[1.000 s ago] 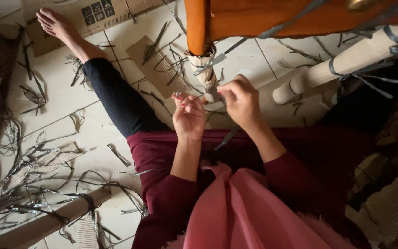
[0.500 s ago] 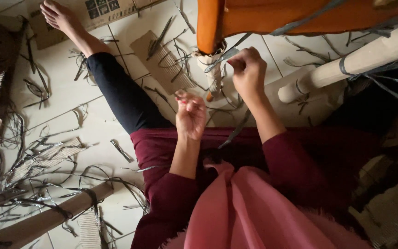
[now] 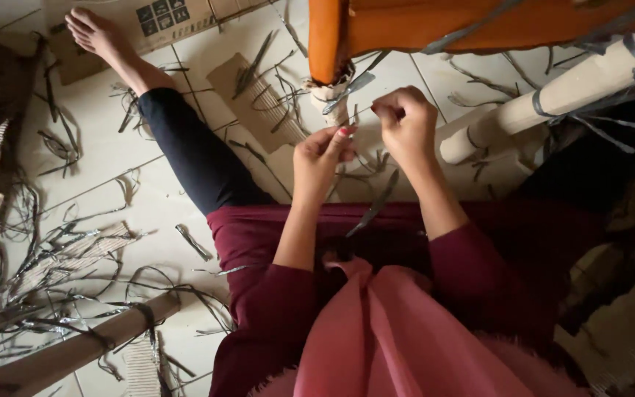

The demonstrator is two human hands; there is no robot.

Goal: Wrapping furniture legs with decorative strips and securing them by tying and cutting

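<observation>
A person seated on a tiled floor (image 3: 148, 213) is working a thin grey strip (image 3: 354, 115) just above centre frame, with both hands raised over a maroon lap. The left hand (image 3: 319, 156) is pinching the strip with thumb and forefinger closed on it; the right hand (image 3: 406, 126) is gripping the other end, fingers curled tight around it. The strip looks light, flat and limp, probably slick plastic, so it is likely best held near its ends and kept taut.

Just beyond the hands, one paper-wrapped leg (image 3: 330, 103) is standing under an orange wooden frame (image 3: 406, 26) across the top. Two cardboard tubes are lying in view: one (image 3: 553, 95) at upper right, one (image 3: 75, 349) at lower left. Cut strips (image 3: 53, 257), too many to count, are littering the left side, and one bare foot (image 3: 90, 29) is reaching the upper left corner.
</observation>
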